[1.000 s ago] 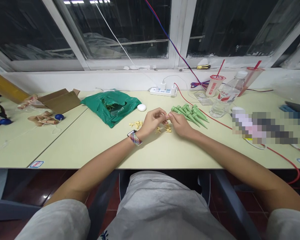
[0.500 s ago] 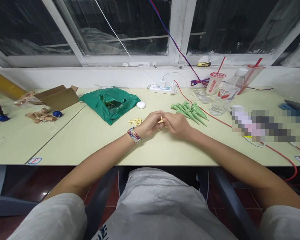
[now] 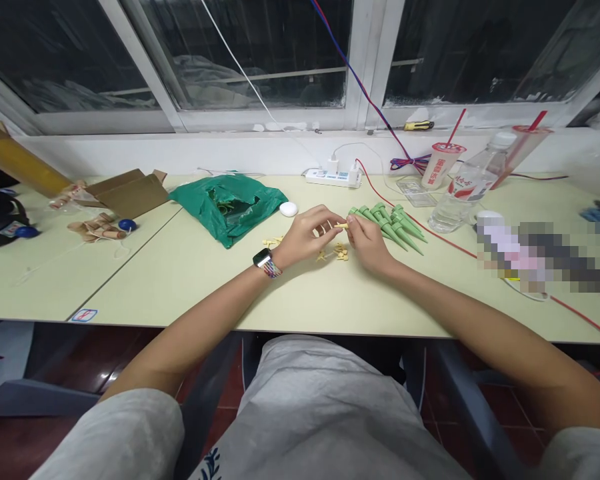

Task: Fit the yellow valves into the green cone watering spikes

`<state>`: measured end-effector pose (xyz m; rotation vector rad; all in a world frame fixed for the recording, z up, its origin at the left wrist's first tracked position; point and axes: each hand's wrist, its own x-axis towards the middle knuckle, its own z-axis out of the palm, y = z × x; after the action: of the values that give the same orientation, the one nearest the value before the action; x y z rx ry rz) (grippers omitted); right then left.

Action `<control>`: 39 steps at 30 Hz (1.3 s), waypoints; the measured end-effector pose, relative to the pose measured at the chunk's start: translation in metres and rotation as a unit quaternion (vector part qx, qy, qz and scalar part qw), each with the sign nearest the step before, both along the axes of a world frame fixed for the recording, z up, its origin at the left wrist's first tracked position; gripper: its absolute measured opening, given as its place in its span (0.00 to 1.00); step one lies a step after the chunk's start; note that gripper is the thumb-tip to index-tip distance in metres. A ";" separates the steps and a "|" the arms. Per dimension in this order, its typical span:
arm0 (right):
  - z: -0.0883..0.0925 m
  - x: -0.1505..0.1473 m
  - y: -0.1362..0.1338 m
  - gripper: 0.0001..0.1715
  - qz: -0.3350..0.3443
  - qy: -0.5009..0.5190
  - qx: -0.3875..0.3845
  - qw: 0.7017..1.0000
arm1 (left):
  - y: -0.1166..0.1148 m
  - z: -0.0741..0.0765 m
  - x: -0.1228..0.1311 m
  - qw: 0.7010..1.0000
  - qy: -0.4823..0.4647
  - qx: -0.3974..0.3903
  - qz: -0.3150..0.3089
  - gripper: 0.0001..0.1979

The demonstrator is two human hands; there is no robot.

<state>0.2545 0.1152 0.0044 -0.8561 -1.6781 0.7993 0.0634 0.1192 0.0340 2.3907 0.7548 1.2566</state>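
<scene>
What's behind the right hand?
Green spikes lie on the table; the right hand hides part of the leftmost ones. Anything directly under it can't be seen.

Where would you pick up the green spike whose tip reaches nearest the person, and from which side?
Likely pinch the green spike by its tapering shaft, from above and the near side: it lies down, its thick head crowded by neighbouring spikes, its narrow end pointing out over the table.

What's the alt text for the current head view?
A bare left hand and right hand hold a small yellow piece between them above a pale desk. More yellow pieces lie below, green spikes by the right hand, and a green bag back left.
</scene>
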 end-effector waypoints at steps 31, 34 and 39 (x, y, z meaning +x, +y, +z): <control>0.010 -0.001 0.001 0.33 0.130 0.080 -0.129 0.980 | -0.009 -0.003 0.006 0.997 0.019 0.073 0.030 0.09; 0.008 -0.002 0.003 0.34 0.134 0.112 -0.146 0.974 | -0.006 -0.002 0.005 0.995 0.048 0.083 0.035 0.09; 0.007 0.002 0.000 0.31 0.107 0.033 -0.046 0.993 | -0.008 -0.001 0.006 0.996 0.063 0.050 0.040 0.13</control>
<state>0.2565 0.1150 0.0116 -0.7116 -1.7040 1.0457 0.0696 0.1115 0.0332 2.5638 0.8519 1.2098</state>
